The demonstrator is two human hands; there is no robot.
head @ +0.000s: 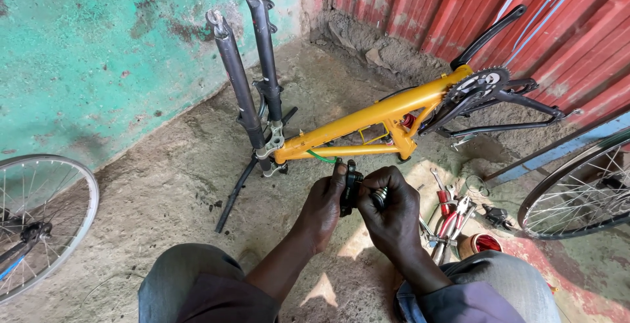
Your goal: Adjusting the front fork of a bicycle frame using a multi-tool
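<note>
My left hand and my right hand meet in front of me, both closed around a small black bicycle part with a shiny metal coil end showing between my fingers. Just beyond my hands an upside-down yellow bicycle frame rests on the ground. Its dark fork legs point upward, and the chainring and crank sit at its right end. A green cable hangs from the frame near my left hand.
Pliers and other red-handled tools lie on the ground by my right knee, with a red round tin beside them. A spoked wheel lies at the left and another wheel at the right. A turquoise wall and a red corrugated wall stand behind.
</note>
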